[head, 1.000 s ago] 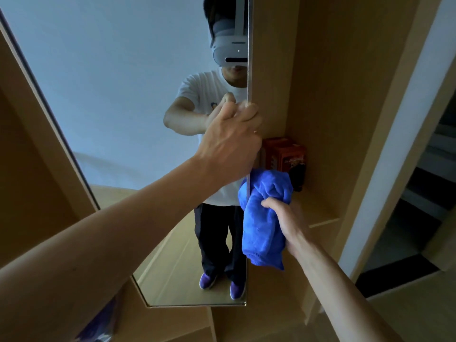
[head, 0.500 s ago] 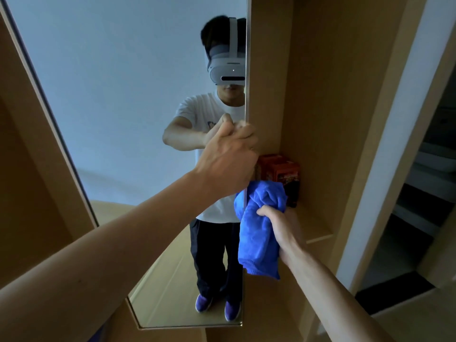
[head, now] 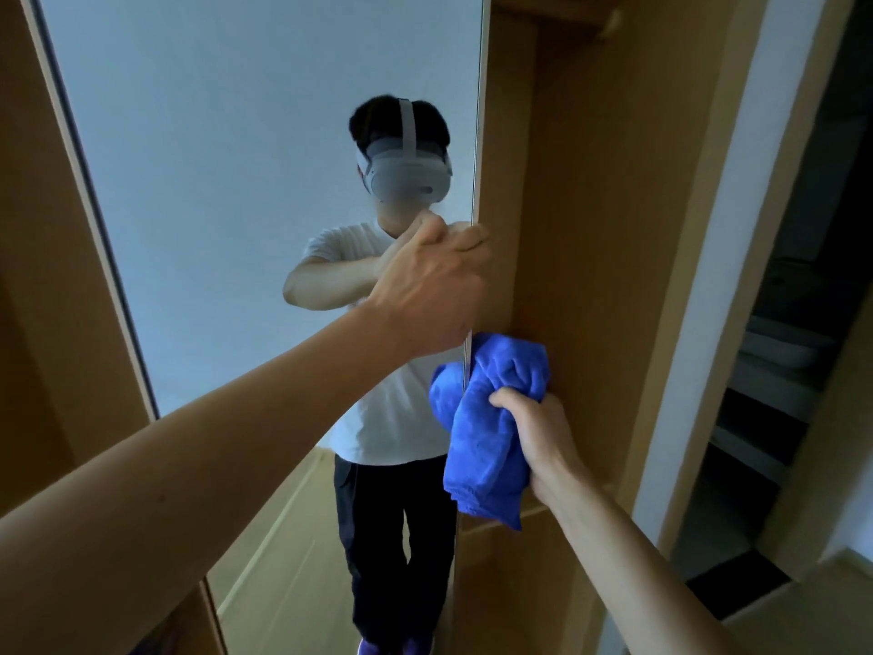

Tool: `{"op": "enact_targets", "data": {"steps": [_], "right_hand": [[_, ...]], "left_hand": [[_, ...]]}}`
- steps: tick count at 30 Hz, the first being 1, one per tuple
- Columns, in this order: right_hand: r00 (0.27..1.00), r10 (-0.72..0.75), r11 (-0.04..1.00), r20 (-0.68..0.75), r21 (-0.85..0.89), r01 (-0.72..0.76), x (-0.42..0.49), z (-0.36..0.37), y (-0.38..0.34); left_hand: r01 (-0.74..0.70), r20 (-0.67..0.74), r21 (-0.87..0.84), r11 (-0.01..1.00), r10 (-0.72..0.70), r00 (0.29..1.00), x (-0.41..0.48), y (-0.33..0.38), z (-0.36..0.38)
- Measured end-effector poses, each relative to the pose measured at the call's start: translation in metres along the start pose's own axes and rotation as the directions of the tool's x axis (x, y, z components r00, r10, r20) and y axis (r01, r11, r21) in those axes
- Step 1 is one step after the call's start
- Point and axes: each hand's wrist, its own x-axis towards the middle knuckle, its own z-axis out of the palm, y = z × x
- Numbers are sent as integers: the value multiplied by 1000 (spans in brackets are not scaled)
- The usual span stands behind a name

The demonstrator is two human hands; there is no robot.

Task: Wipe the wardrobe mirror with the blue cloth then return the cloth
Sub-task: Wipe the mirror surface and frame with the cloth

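2 hands in view. Left hand [head: 432,288] is clenched on the right edge of the mirror [head: 226,191], fingers curled round the edge, arm reaching in from lower left. Right hand [head: 536,432] grasps the blue cloth [head: 489,458], bunched in the fist, the rest hanging down below it. The cloth is just below the left hand, right at the mirror's edge on its right side and in front of the wooden wardrobe panel [head: 595,205]; cannot tell if it touches the glass. A strip of blue reflection shows beside it. The mirror reflects a person in a grey headset, white t-shirt and dark trousers. A shelf [head: 583,496] shows behind the right wrist. White frame [head: 699,333] and dark steps [head: 774,366] at far right.
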Motion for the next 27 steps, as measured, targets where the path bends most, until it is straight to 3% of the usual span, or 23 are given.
{"op": "enact_targets", "data": {"steps": [7,13,22,27], "right_hand": [[985,157,986,-73,-50,-160,-10,3,41],[987,102,995,-123,2,-102,-10,14,7],[991,-84,987,-106,131,98,-3,26,-81],[986,-140,977,-90,150,152,0,25,-89]], "left_hand": [[-73,-21,25,997,74,997,-3,-7,4],[-54,-75,30,998,56,996,-9,-4,-2],[19,-99,-5,1000,-20,995,5,-22,-5],[1,-157,-3,1000,-2,988,25,-46,-6]]}}
